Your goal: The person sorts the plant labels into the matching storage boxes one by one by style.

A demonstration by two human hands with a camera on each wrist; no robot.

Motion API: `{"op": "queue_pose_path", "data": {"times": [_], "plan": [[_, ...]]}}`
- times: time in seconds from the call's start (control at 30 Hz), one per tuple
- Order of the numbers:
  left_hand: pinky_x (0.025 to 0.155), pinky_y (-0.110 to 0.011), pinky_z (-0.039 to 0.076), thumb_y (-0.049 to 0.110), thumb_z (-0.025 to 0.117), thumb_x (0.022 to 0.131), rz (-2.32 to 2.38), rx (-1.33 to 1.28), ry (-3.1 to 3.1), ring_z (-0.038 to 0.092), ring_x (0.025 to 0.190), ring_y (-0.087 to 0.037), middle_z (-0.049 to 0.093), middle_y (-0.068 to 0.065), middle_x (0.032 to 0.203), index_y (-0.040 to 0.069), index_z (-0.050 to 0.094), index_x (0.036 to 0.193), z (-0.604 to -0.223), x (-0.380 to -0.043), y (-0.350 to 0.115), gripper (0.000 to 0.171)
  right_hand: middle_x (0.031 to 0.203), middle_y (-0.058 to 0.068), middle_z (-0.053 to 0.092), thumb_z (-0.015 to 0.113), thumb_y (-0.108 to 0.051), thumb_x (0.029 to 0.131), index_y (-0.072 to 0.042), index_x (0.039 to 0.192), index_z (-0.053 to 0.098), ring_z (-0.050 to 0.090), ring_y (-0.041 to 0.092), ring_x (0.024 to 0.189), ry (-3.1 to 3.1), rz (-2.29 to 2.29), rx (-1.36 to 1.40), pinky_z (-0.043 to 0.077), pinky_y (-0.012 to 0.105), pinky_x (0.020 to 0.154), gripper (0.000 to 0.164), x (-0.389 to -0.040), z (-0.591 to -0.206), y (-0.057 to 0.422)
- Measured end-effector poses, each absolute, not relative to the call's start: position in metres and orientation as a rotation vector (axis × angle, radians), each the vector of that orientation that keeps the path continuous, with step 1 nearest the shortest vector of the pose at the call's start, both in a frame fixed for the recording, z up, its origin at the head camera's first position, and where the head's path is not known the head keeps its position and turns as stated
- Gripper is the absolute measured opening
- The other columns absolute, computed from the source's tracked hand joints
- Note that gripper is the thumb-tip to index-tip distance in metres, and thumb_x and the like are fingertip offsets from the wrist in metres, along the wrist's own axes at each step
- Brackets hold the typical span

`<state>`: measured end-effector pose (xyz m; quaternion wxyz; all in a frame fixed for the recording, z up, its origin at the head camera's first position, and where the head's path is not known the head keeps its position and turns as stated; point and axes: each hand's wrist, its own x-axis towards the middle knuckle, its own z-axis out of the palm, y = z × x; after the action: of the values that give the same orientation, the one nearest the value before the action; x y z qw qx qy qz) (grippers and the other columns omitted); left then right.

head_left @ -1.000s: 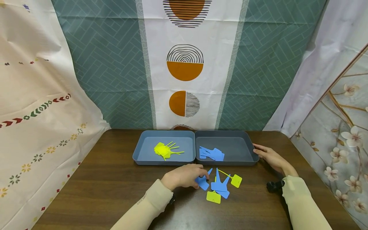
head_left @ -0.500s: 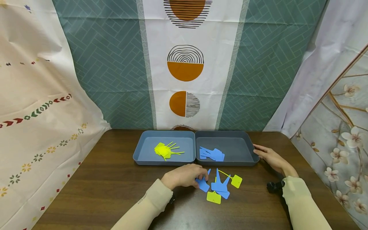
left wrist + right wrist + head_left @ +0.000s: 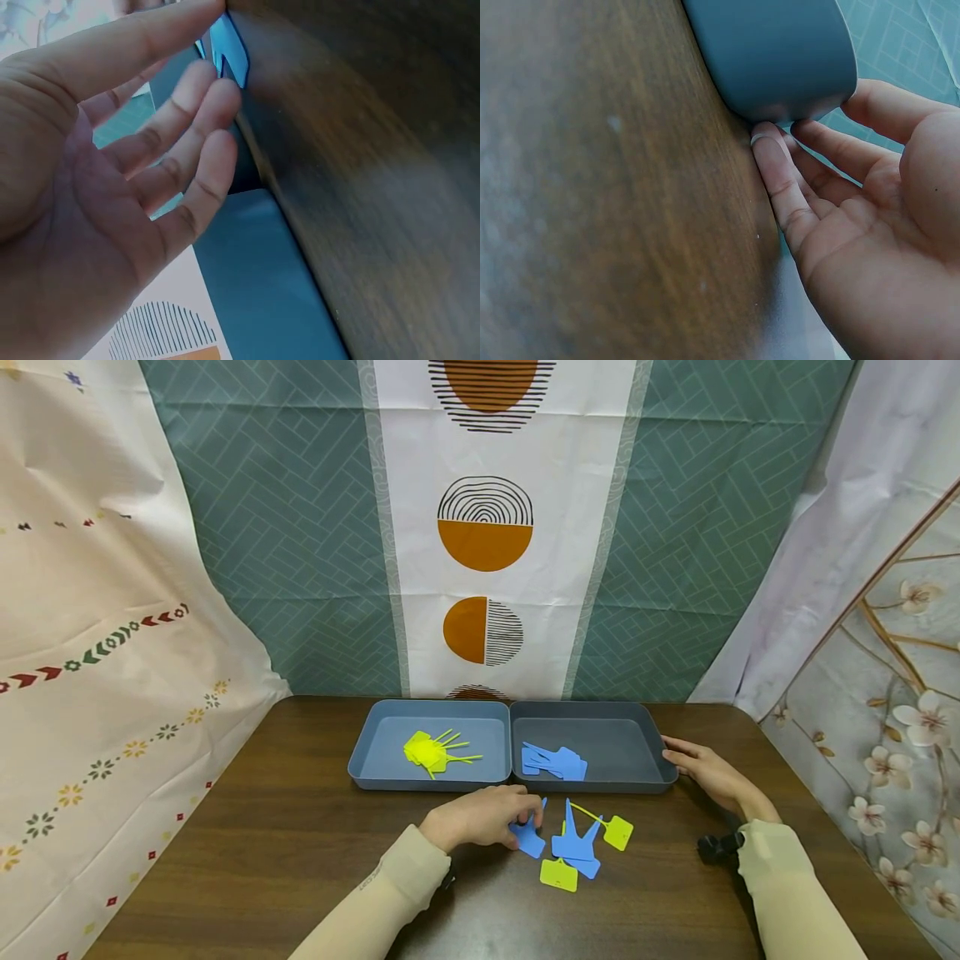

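My left hand (image 3: 483,817) is over the table just in front of the trays, thumb and forefinger pinching a blue T-shaped plant label (image 3: 529,841). Its pointed stake shows beyond the fingers, and the left wrist view catches blue labels (image 3: 231,49) past the thumb tip. To the right lie more blue labels (image 3: 574,845), overlapping one another. Two yellow labels, one in front (image 3: 558,875) and one at the right (image 3: 618,832), lie with them. My right hand (image 3: 708,774) rests its fingertips against the right end of the dark grey tray (image 3: 618,756), fingers mostly straight.
A blue-grey tray (image 3: 382,756) stands left of the dark one, side against side. It holds a heap of yellow labels (image 3: 429,752); blue labels (image 3: 555,763) lie in the dark tray. Both stand on a brown wooden table (image 3: 247,852) before a patterned curtain.
The blue label at my left fingertips has turned slightly, its stake tip shifting left. My right hand stays at the tray's end.
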<state>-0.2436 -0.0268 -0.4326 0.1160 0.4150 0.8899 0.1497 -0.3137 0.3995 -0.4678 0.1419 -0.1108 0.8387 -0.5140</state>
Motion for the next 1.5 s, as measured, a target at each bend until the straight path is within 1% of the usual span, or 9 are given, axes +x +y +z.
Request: {"op": "queue_pose_path", "data": {"times": [0.13,0.33,0.53,0.73,1.03,1.23,1.37,1.5], "plan": [[0.082,-0.019,0.047,0.018,0.088,0.086,0.412,1.208,2.63,0.053,0.091,-0.004,0.06,0.006,0.103,0.023,0.067,0.106,-0.4317,-0.243,-0.0273,0.03,0.167,0.034,0.013,0.048,-0.035,0.112,0.004,0.164,0.017,0.023,0.053,0.15,2.421,-1.484,-0.324,0.024,0.065,0.119,0.072,-0.3141,-0.4678,0.3994],[0.082,-0.019,0.047,0.015,0.087,0.086,0.439,1.208,2.589,0.057,0.092,-0.005,0.063,0.007,0.1,0.022,0.067,0.104,-0.4323,-0.2451,-0.0273,0.028,0.166,0.034,0.014,0.048,-0.035,0.112,0.005,0.163,0.016,0.024,0.053,0.15,2.428,-1.478,-0.317,0.025,0.064,0.119,0.073,-0.3136,-0.4672,0.399],[0.081,-0.019,0.048,0.013,0.086,0.088,0.457,1.201,2.551,0.057,0.092,-0.006,0.063,0.005,0.1,0.02,0.065,0.104,-0.431,-0.2452,-0.0284,0.027,0.166,0.035,0.014,0.048,-0.035,0.112,0.005,0.164,0.016,0.023,0.053,0.15,2.423,-1.48,-0.31,0.023,0.064,0.119,0.073,-0.3135,-0.4672,0.399],[0.081,-0.02,0.048,0.014,0.086,0.087,0.479,1.177,2.529,0.057,0.092,-0.007,0.061,0.004,0.099,0.02,0.062,0.105,-0.4329,-0.2467,-0.0288,0.031,0.166,0.035,0.015,0.048,-0.036,0.112,0.005,0.164,0.016,0.025,0.052,0.15,2.425,-1.478,-0.312,0.024,0.064,0.119,0.073,-0.3135,-0.4673,0.3988],[0.082,-0.02,0.048,0.012,0.088,0.085,0.505,1.188,2.528,0.056,0.094,-0.006,0.059,0.005,0.103,0.021,0.061,0.105,-0.4338,-0.2483,-0.028,0.035,0.166,0.035,0.013,0.048,-0.035,0.112,0.006,0.163,0.016,0.022,0.053,0.151,2.423,-1.481,-0.314,0.022,0.064,0.119,0.073,-0.3132,-0.4673,0.3993],[0.082,-0.019,0.048,0.006,0.086,0.086,0.585,1.192,2.489,0.055,0.096,-0.006,0.057,0.006,0.105,0.021,0.062,0.105,-0.4339,-0.2501,-0.0297,0.034,0.166,0.036,0.013,0.048,-0.035,0.112,0.006,0.163,0.016,0.021,0.054,0.151,2.432,-1.475,-0.315,0.021,0.066,0.119,0.073,-0.3129,-0.4669,0.3991],[0.083,-0.019,0.05,0.002,0.083,0.088,0.67,1.21,2.439,0.057,0.095,-0.005,0.061,0.008,0.103,0.02,0.065,0.107,-0.431,-0.2518,-0.0321,0.032,0.166,0.036,0.013,0.048,-0.035,0.112,0.006,0.163,0.016,0.022,0.054,0.15,2.436,-1.47,-0.322,0.023,0.065,0.119,0.073,-0.3133,-0.4672,0.3991],[0.085,-0.02,0.051,0.001,0.078,0.092,0.746,1.207,2.377,0.058,0.095,-0.004,0.064,0.009,0.102,0.017,0.068,0.112,-0.4259,-0.2527,-0.0349,0.028,0.166,0.035,0.014,0.048,-0.036,0.112,0.005,0.163,0.016,0.022,0.053,0.15,2.431,-1.469,-0.319,0.024,0.065,0.119,0.073,-0.3141,-0.4677,0.3995]]}}
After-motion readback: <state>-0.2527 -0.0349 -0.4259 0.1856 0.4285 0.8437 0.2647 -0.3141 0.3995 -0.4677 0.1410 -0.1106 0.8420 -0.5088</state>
